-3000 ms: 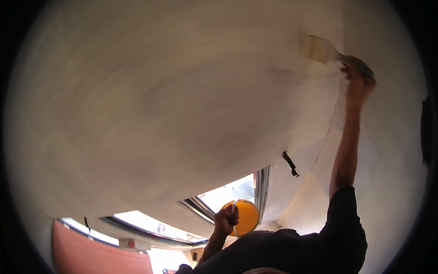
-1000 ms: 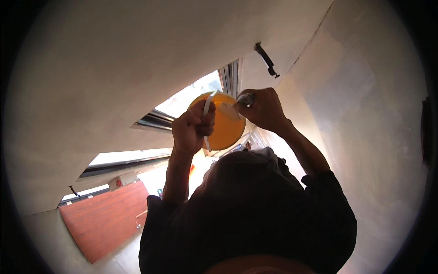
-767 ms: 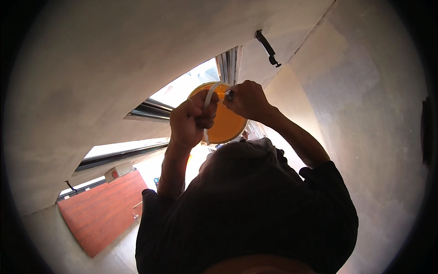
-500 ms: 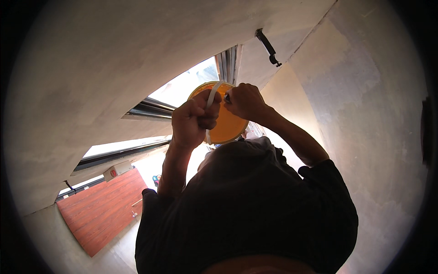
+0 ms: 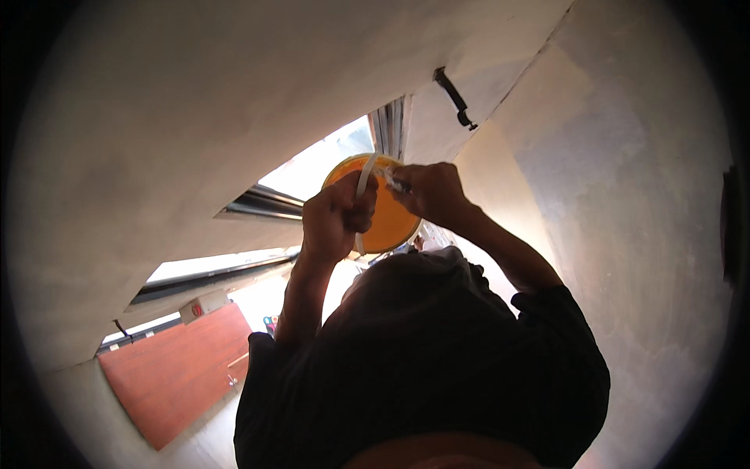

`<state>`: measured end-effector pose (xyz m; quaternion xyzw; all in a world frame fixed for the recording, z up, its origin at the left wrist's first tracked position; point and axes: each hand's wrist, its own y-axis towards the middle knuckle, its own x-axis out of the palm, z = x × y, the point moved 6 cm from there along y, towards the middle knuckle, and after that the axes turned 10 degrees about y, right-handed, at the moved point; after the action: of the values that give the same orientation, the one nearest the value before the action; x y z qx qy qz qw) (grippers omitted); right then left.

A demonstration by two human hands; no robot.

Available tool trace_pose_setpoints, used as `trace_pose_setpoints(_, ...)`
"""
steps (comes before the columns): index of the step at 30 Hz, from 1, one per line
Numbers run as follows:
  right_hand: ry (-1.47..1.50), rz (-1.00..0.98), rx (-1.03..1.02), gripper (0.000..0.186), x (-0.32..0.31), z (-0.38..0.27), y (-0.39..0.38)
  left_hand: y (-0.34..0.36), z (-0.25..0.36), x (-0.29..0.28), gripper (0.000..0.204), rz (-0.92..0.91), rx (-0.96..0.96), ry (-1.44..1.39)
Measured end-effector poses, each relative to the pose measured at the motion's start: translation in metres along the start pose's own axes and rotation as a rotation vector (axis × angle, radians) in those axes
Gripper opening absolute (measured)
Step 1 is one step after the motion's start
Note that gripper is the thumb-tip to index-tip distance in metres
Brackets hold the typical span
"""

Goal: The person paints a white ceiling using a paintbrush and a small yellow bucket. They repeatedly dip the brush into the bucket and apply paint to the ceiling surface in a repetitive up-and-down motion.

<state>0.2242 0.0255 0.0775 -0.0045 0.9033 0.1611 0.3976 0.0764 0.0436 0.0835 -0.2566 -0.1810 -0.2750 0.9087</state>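
Note:
Up ahead of my chest is a round orange bucket (image 5: pixel 394 225), its round face toward me and a pale rim around it. A thin white strip (image 5: pixel 365 177), apparently its handle, runs across the left part. My left hand (image 5: pixel 331 220) is closed around that strip, with the bucket behind the fingers. At the bucket's upper right, my right hand (image 5: pixel 434 191) is closed on a small object (image 5: pixel 398 184), whitish and dark, too blurred to name. My fingers hide most of it.
A bare plastered surface spans the upper left, with windows (image 5: pixel 320 160) set into it. A black bracket (image 5: pixel 455 98) sticks out at the upper right, beside a patchy plaster wall (image 5: pixel 625 234). A reddish wooden door (image 5: pixel 176 371) stands at the lower left.
Both hands and the bucket sit slightly lower in the picture. My right hand has turned, and more of the whitish object shows at its fingers. My left hand keeps its grip.

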Motion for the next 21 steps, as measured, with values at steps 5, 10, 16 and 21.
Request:
trace_pose_setpoints(5, 0.01, 0.129, -0.084, 0.017, 0.01, 0.003, -0.009, 0.002, 0.001, -0.018, 0.033, 0.031, 0.111, 0.183)
trace_pose_setpoints(10, 0.363, 0.149, 0.172, 0.019, 0.006, 0.022, 0.001, 0.022, -0.012, -0.018, 0.041, -0.152, 0.097, -0.089)
trace_pose_setpoints(16, 0.667, -0.07, 0.402, 0.029, 0.023, 0.02, -0.004, 0.03, -0.017, -0.016, 0.046, -0.166, 0.08, -0.09)
trace_pose_setpoints(21, 0.475, 0.048, 0.213, 0.023, 0.026, 0.035, -0.007, 0.024, -0.017, -0.007, 0.041, -0.051, 0.024, -0.099)
